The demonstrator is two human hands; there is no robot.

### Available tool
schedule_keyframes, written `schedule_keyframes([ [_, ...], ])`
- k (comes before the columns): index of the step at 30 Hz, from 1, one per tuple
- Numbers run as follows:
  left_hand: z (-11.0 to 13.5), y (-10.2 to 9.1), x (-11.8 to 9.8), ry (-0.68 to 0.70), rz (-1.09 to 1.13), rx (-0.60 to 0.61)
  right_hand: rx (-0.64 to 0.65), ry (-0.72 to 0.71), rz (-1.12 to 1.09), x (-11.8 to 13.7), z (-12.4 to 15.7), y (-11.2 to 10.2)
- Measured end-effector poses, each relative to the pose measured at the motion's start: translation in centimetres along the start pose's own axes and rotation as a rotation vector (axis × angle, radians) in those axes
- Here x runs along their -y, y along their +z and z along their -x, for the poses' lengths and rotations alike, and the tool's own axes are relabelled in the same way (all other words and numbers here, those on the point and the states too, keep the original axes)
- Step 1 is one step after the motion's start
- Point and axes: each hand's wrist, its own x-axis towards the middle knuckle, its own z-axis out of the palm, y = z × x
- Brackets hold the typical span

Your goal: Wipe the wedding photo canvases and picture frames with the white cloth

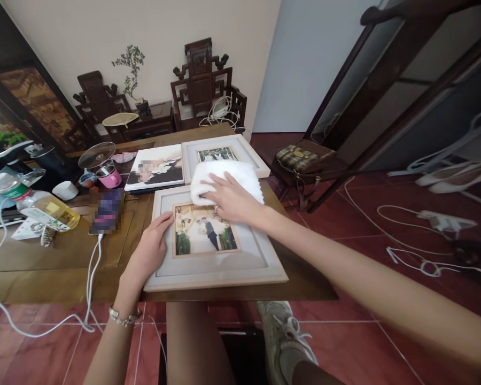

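A pale wood picture frame (253, 238) with a wedding photo lies face up at the table's front edge. My left hand (149, 247) grips its left side, fingers over the border. Folded under my right hand (230, 198) is a fluffy white cloth (248, 179), pressed down with spread fingers across the frame's top edge. The cloth hides part of that edge and overlaps a second picture frame (248, 151) lying behind. Left of that one lies a white-bordered photo panel (164, 160).
On the wooden table's (104, 278) left stand a bottle (44, 203) of yellow liquid, a pink mug (109, 176), a white cup (65, 190) and a phone (106, 211) on a white cable. To the right, a plaid bag (296, 158) rests on a dark chair.
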Motion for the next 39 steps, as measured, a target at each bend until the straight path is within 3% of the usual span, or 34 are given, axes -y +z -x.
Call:
schedule_keyframes([
  [3, 0.1, 0.0, -0.4, -0.019, -0.003, 0.004, 0.081, -0.057, 0.0, 0.8, 0.9, 0.2],
  [6, 0.2, 0.1, -0.9, -0.027, -0.032, 0.021, 0.141, -0.074, -0.038, 3.6, 3.7, -0.3],
  [11, 0.2, 0.0, -1.1, -0.011, -0.069, 0.049, 0.249, -0.108, -0.162, 9.0, 8.8, -3.3],
  [14, 0.2, 0.0, -1.1, -0.012, -0.058, 0.029, 0.274, -0.139, -0.222, 10.4, 9.9, -4.4],
  [19, 0.3, 0.2, -0.5, 0.025, -0.046, 0.018, 0.2, -0.103, -0.254, 8.4, 8.1, -2.5],
  [25, 0.4, 0.3, -0.1, 0.057, -0.045, 0.019, 0.046, -0.033, -0.103, 2.9, 2.4, 0.1],
  [28, 0.4, 0.2, -0.2, 0.053, -0.05, 0.02, 0.026, -0.049, -0.012, 1.6, 0.1, 0.4],
  [32, 0.3, 0.2, -0.4, 0.025, -0.052, 0.021, 0.126, -0.079, -0.019, 2.5, 0.1, 0.0],
  [39, 0.4, 0.4, -0.4, -0.001, -0.054, 0.018, 0.416, -0.068, -0.267, 8.8, 6.3, -4.7],
])
